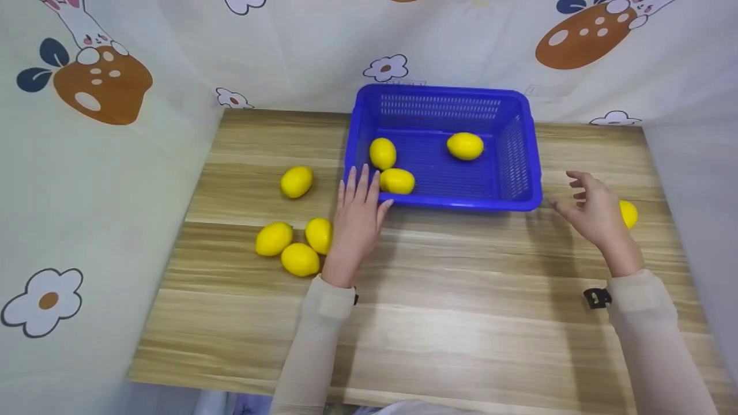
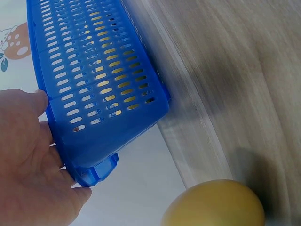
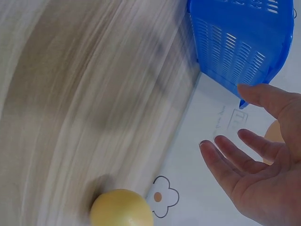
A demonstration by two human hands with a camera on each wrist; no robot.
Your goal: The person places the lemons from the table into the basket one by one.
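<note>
A blue plastic basket (image 1: 444, 203) stands at the back of the table with three lemons inside: one lemon (image 1: 383, 154) at the left, another lemon (image 1: 398, 181) by the front wall, and a third lemon (image 1: 465, 146) toward the right. Extended fingers of my left hand (image 1: 357, 225) rest over the basket's front left corner, as the left wrist view also shows at the rim. My right hand (image 1: 597, 210) hovers right of the basket with loosely bent fingers and nothing in them. Partly hidden behind it lies a lemon (image 1: 629, 214).
Left of the basket, several lemons lie on the wooden table (image 1: 461, 300): a lone lemon (image 1: 297, 182) farther back, and a lemon (image 1: 274, 239), a lemon (image 1: 300, 260) and a lemon (image 1: 319, 235) close together beside my left wrist. A patterned curtain (image 1: 300, 52) hangs behind.
</note>
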